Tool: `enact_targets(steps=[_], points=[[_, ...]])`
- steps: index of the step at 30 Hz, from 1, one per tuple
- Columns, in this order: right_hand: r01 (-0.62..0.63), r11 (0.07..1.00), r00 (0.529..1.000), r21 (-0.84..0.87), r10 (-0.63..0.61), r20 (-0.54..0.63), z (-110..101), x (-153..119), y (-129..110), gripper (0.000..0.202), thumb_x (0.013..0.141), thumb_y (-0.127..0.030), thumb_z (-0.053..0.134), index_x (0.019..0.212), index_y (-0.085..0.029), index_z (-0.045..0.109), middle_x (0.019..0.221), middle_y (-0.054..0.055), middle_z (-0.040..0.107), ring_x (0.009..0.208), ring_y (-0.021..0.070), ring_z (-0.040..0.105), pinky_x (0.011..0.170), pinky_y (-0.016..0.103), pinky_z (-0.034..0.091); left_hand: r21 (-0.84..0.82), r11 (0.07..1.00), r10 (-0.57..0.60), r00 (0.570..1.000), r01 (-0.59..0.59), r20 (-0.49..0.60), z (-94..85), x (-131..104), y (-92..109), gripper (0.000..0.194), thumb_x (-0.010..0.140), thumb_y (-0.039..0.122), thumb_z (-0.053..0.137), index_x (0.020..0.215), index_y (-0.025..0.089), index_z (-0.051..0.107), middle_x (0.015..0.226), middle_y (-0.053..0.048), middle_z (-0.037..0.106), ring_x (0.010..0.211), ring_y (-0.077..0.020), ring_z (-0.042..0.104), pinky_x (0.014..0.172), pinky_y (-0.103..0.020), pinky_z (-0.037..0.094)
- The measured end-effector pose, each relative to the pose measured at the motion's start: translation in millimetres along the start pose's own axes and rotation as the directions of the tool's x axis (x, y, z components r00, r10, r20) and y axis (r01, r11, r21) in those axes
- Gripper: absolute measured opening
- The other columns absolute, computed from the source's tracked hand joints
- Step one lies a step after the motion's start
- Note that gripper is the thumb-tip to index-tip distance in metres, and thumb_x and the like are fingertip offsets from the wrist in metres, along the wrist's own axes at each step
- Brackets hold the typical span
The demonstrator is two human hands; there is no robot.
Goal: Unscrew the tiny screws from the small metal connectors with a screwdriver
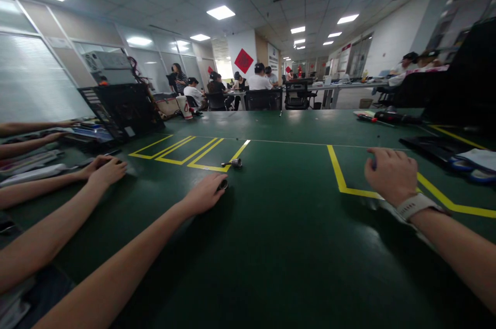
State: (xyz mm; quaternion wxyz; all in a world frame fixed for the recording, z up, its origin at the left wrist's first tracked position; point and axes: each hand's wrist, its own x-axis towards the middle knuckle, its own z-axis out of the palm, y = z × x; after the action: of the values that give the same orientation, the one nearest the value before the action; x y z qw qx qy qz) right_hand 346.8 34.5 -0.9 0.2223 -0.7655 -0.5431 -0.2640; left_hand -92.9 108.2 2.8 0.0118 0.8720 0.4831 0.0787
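Note:
My left hand rests low over the green table, its fingers closed round a small round metal part. Just beyond it, another metal part with a thin stem lies at a yellow tape line. My right hand, with a light watch band on the wrist, is over the yellow-taped area at the right. Its fingers curl down, and a small dark bluish thing shows between them, too small to name.
At the left, a co-worker's hands are close by, near a black rack. A black tray with blue-handled tools lies at the right, a red-handled tool behind it. A white cup stands at the far edge.

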Motion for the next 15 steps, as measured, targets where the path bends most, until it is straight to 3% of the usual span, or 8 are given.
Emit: enact_targets(steps=[5,7,9,12,15], points=[[0.063,0.972,0.998,0.227,-0.067,0.01,-13.1,-10.5,-42.3,0.026,0.084,-0.021,0.04,0.102,-0.015,0.057,0.097,0.01,0.067,0.088,0.0225,0.061,0.073,0.033,0.043,-0.133,0.988,0.09,0.995,-0.083,0.051,-2.6,-2.5,16.5,0.035,0.082,0.025,0.051,0.116,0.017,0.05,0.114,-0.01,0.055,0.103,-0.022,0.052,0.092,-0.038,0.041],[0.04,0.857,0.995,0.514,-0.082,0.059,-21.4,-21.5,-60.3,0.023,0.082,-0.023,0.044,0.098,-0.016,0.059,0.093,0.009,0.067,0.083,0.0232,0.062,0.072,0.035,0.045,-0.19,0.971,0.159,0.985,-0.144,0.071,-3.6,-4.3,28.9,0.034,0.082,0.026,0.052,0.115,0.02,0.05,0.114,-0.008,0.054,0.102,-0.0206,0.051,0.09,-0.037,0.042],[0.029,0.737,0.983,0.675,-0.142,0.114,-30.6,-33.7,-76.0,0.021,0.081,-0.025,0.046,0.095,-0.017,0.06,0.093,0.009,0.067,0.086,0.0237,0.061,0.076,0.038,0.045,-0.232,0.955,0.212,0.973,-0.187,0.091,-4.8,-7.3,43.5,0.033,0.082,0.026,0.053,0.115,0.021,0.05,0.113,-0.007,0.053,0.102,-0.02,0.051,0.09,-0.036,0.042],[-0.045,0.594,0.942,0.803,-0.241,0.231,-41.7,-48.5,-93.4,0.02,0.082,-0.027,0.046,0.094,-0.019,0.06,0.094,0.007,0.065,0.088,0.0222,0.06,0.078,0.039,0.046,-0.285,0.934,0.259,0.958,-0.216,0.121,-6.1,-16.2,68.7,0.032,0.082,0.025,0.055,0.113,0.022,0.05,0.115,-0.006,0.052,0.102,-0.0192,0.05,0.089,-0.035,0.042],[-0.127,0.519,0.882,0.845,-0.331,0.336,-44.5,-57.5,-104.8,0.018,0.082,-0.026,0.046,0.091,-0.021,0.06,0.092,0.005,0.065,0.086,0.0209,0.06,0.076,0.038,0.046,-0.299,0.916,0.314,0.942,-0.267,0.122,-5.8,-28.6,96.6,0.032,0.083,0.025,0.053,0.114,0.022,0.049,0.114,-0.006,0.051,0.101,-0.0187,0.05,0.088,-0.033,0.043]])
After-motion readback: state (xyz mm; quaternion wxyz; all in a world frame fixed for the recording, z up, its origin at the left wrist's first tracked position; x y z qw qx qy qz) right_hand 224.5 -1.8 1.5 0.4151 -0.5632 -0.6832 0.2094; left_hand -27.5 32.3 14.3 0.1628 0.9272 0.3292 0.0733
